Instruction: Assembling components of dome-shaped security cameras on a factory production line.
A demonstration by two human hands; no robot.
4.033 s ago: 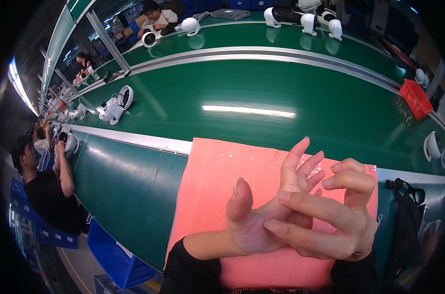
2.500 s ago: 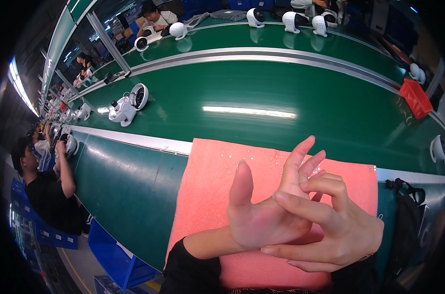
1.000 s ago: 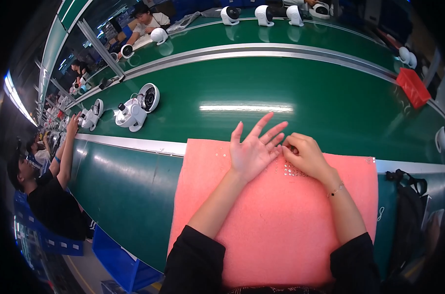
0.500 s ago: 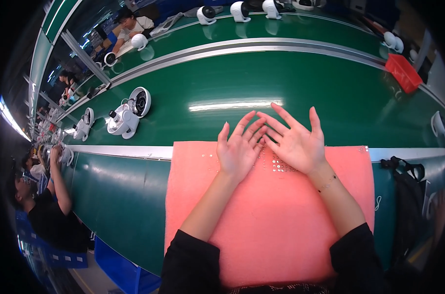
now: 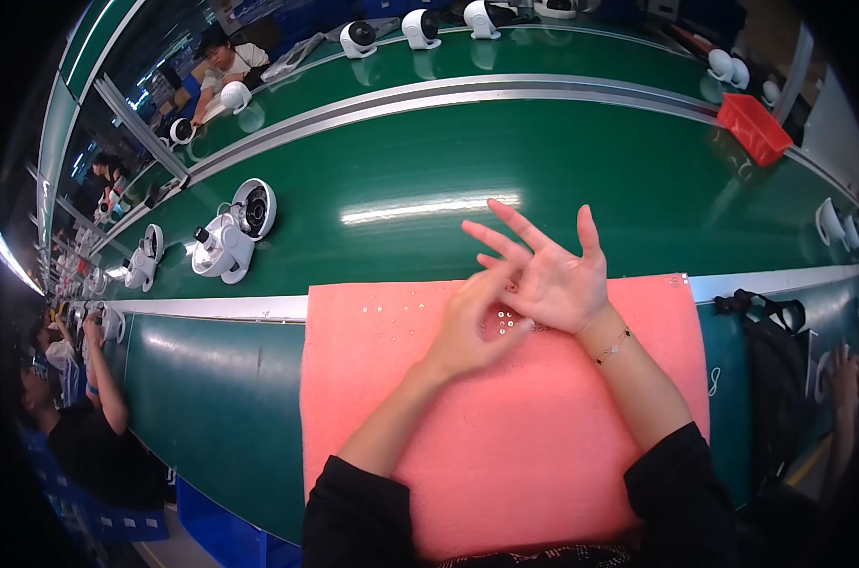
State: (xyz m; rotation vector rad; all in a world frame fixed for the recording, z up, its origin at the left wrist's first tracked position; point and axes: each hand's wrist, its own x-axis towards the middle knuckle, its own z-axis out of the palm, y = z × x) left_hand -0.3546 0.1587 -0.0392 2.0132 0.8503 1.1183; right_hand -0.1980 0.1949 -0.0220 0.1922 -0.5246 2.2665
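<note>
My right hand [image 5: 562, 284] is held palm up over the pink cloth [image 5: 486, 426], its fingers spread and nothing lying in the palm. Against its little-finger side rests my left hand [image 5: 469, 327], curved into a C with the thumb apart from the fingers. The left fingertips are partly hidden behind the right hand. Through the gap between left thumb and fingers, several small shiny metal rings [image 5: 505, 323] show on the cloth. More small rings [image 5: 380, 310] lie spaced out left of my hands. A thin bracelet [image 5: 614, 347] is round my right wrist.
Beyond the cloth runs a green conveyor belt [image 5: 391, 151] carrying opened white camera-like housings [image 5: 226, 248]. A red bin [image 5: 754, 129] stands at the far right. Next to the cloth is a black bag [image 5: 779, 379]. A co-worker [image 5: 88, 426] sits at the left, others farther back.
My left hand has turned from palm up to a curled grip-like shape against my right hand. The right hand stays palm up. The whole view has shifted slightly.
</note>
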